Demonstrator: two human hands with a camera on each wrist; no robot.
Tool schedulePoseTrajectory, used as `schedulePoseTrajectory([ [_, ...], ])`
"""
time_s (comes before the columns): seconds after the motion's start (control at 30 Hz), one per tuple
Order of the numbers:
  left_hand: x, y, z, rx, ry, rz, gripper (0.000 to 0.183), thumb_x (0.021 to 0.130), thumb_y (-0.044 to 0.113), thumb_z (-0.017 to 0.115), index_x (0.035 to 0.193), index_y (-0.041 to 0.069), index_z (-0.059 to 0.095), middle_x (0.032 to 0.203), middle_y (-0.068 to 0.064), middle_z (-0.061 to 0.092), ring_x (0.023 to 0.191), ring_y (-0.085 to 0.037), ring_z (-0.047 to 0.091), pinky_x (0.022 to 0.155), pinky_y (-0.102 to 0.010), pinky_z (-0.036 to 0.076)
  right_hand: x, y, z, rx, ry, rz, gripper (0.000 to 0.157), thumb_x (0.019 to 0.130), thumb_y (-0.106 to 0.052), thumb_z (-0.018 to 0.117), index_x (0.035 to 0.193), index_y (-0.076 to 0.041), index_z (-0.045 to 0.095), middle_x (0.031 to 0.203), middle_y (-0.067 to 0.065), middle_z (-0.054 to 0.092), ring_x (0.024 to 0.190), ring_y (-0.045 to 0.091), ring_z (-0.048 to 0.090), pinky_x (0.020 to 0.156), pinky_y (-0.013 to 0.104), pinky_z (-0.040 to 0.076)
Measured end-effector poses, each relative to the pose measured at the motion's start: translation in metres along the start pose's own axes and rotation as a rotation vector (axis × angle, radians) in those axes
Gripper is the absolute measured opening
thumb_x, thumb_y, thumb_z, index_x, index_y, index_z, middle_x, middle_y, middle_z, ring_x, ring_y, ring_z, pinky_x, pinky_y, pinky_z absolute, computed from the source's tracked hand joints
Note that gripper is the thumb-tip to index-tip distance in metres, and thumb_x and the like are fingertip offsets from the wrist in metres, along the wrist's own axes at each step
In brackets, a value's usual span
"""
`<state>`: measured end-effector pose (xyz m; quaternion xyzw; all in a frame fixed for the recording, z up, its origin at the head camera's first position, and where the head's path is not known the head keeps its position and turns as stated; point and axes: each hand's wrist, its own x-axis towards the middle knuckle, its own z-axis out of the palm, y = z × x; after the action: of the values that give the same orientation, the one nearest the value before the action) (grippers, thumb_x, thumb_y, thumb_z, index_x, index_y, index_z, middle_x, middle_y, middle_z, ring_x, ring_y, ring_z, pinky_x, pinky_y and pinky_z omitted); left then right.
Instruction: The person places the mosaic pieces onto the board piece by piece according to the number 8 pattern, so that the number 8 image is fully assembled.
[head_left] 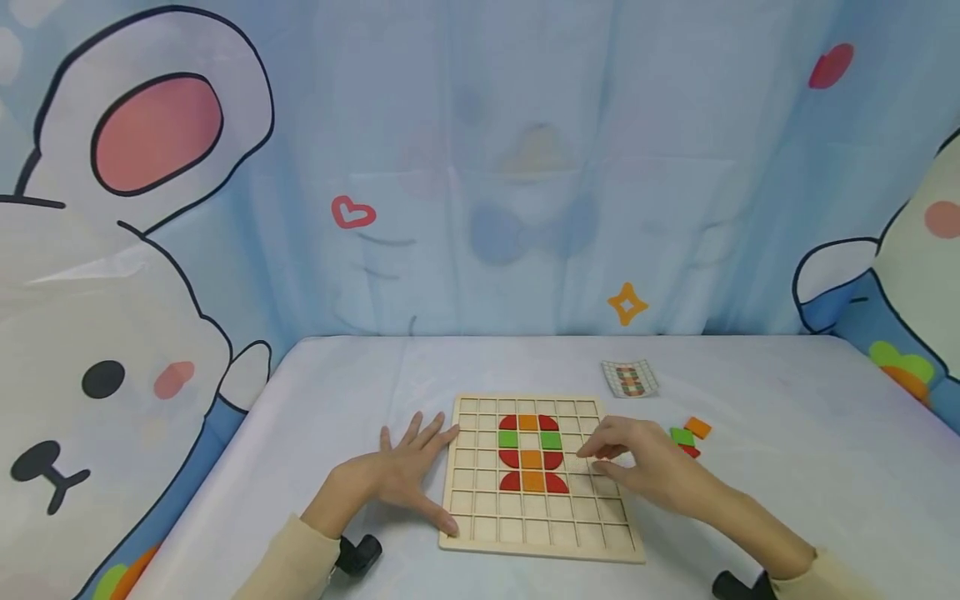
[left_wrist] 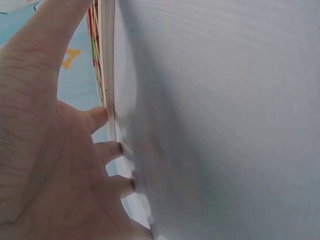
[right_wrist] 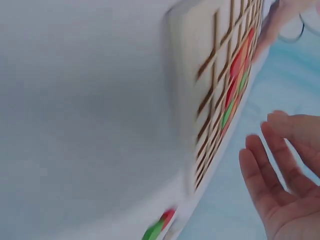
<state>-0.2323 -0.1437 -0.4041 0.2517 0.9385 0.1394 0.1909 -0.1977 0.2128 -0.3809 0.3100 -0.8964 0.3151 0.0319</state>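
Observation:
A wooden grid board point(head_left: 480, 528) lies on the table. Red rounded tiles point(head_left: 509, 459), orange square tiles point(head_left: 532, 459) and green square tiles point(head_left: 551, 440) fill several cells in its middle columns. My left hand point(head_left: 401, 471) is spread flat at the board's left edge, thumb near the front corner and fingertips at the side. Over the board's right part hovers my right hand point(head_left: 652, 467), its fingers slightly bent and thumb apart from the index finger in the head view. No tile shows between the right fingers point(right_wrist: 286, 162) in the right wrist view.
Right of the board, loose tiles lie together: an orange square point(head_left: 698, 427), a green square point(head_left: 682, 437) and a red piece point(head_left: 689, 451) partly behind the right hand. A small pattern card point(head_left: 611, 377) sits beyond the board. A printed curtain point(head_left: 450, 275) hangs behind the table.

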Motion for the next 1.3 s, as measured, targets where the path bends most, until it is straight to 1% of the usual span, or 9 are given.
schedulePoseTrajectory([
  [0.13, -0.001, -0.001, -0.001, -0.007, -0.009, 0.004, 0.127, 0.077, 0.062, 0.087, 0.17, 0.02, 0.012, 0.176, -0.012, -0.001, 0.16, -0.039, -0.009, 0.115, -0.081, 0.0, -0.014, 0.02, -0.022, -0.1, 0.048, 0.115, 0.016, 0.087, 0.0, 0.082, 0.099, -0.01, 0.079, 0.098, -0.005, 0.071, 0.084, 0.005, 0.063, 0.075, 0.027, 0.059],
  [0.3, 0.0, -0.002, -0.003, -0.009, -0.011, 0.014, 0.127, 0.077, 0.062, 0.087, 0.17, 0.02, 0.011, 0.176, -0.012, -0.002, 0.16, -0.04, -0.009, 0.115, -0.081, 0.0, -0.019, 0.042, -0.043, -0.198, 0.112, 0.164, 0.017, 0.082, 0.003, 0.085, 0.097, -0.004, 0.079, 0.096, 0.001, 0.072, 0.082, 0.016, 0.065, 0.074, 0.034, 0.061],
  [0.4, 0.0, -0.003, -0.002, -0.015, -0.014, 0.008, 0.127, 0.077, 0.062, 0.087, 0.17, 0.021, 0.011, 0.176, -0.012, -0.002, 0.16, -0.039, -0.01, 0.115, -0.08, -0.001, -0.018, 0.052, -0.048, -0.208, 0.096, 0.219, 0.018, 0.083, 0.001, 0.085, 0.099, 0.002, 0.078, 0.095, 0.006, 0.071, 0.083, 0.02, 0.066, 0.071, 0.034, 0.061],
  [0.57, 0.0, -0.003, -0.001, -0.023, -0.023, 0.004, 0.127, 0.077, 0.062, 0.087, 0.17, 0.022, 0.011, 0.176, -0.01, -0.003, 0.16, -0.038, -0.011, 0.116, -0.08, -0.002, -0.017, 0.065, -0.047, -0.145, 0.027, 0.344, 0.023, 0.084, 0.0, 0.083, 0.103, 0.01, 0.075, 0.092, 0.009, 0.072, 0.078, 0.02, 0.067, 0.062, 0.027, 0.057],
  [0.73, 0.001, -0.002, 0.0, -0.015, -0.02, 0.002, 0.127, 0.077, 0.062, 0.087, 0.17, 0.022, 0.011, 0.176, -0.01, -0.002, 0.16, -0.038, -0.01, 0.116, -0.079, -0.002, -0.012, 0.072, -0.041, -0.136, -0.009, 0.372, 0.026, 0.084, 0.001, 0.082, 0.104, 0.014, 0.072, 0.091, 0.013, 0.07, 0.072, 0.017, 0.065, 0.057, 0.027, 0.054],
  [0.87, 0.001, -0.001, 0.001, -0.016, -0.017, 0.002, 0.128, 0.077, 0.062, 0.088, 0.17, 0.022, 0.01, 0.176, -0.011, -0.002, 0.16, -0.038, -0.01, 0.116, -0.079, -0.003, -0.006, 0.074, -0.037, -0.136, -0.043, 0.422, 0.027, 0.084, 0.003, 0.081, 0.105, 0.016, 0.072, 0.091, 0.015, 0.072, 0.07, 0.018, 0.062, 0.059, 0.031, 0.056],
  [0.97, 0.001, 0.0, 0.001, -0.016, -0.014, 0.002, 0.128, 0.076, 0.062, 0.088, 0.17, 0.021, 0.01, 0.176, -0.011, -0.002, 0.16, -0.038, -0.01, 0.116, -0.079, -0.002, -0.002, 0.075, -0.036, -0.144, -0.061, 0.455, 0.028, 0.083, 0.003, 0.083, 0.106, 0.015, 0.073, 0.091, 0.014, 0.073, 0.074, 0.02, 0.062, 0.064, 0.034, 0.058],
  [1.13, 0.0, -0.001, 0.0, -0.01, -0.011, -0.003, 0.128, 0.077, 0.062, 0.088, 0.17, 0.02, 0.01, 0.176, -0.011, -0.001, 0.16, -0.038, -0.01, 0.116, -0.079, -0.001, 0.003, 0.076, -0.037, -0.139, -0.076, 0.454, 0.028, 0.081, 0.005, 0.084, 0.105, 0.015, 0.073, 0.092, 0.014, 0.074, 0.082, 0.024, 0.066, 0.072, 0.04, 0.061],
  [1.3, -0.001, -0.001, 0.0, -0.014, -0.011, -0.001, 0.128, 0.077, 0.061, 0.088, 0.17, 0.021, 0.01, 0.176, -0.011, -0.002, 0.16, -0.038, -0.011, 0.116, -0.079, -0.001, 0.008, 0.072, -0.035, -0.144, -0.08, 0.507, 0.027, 0.08, 0.007, 0.084, 0.103, 0.014, 0.072, 0.091, 0.013, 0.073, 0.084, 0.025, 0.066, 0.077, 0.043, 0.061],
])
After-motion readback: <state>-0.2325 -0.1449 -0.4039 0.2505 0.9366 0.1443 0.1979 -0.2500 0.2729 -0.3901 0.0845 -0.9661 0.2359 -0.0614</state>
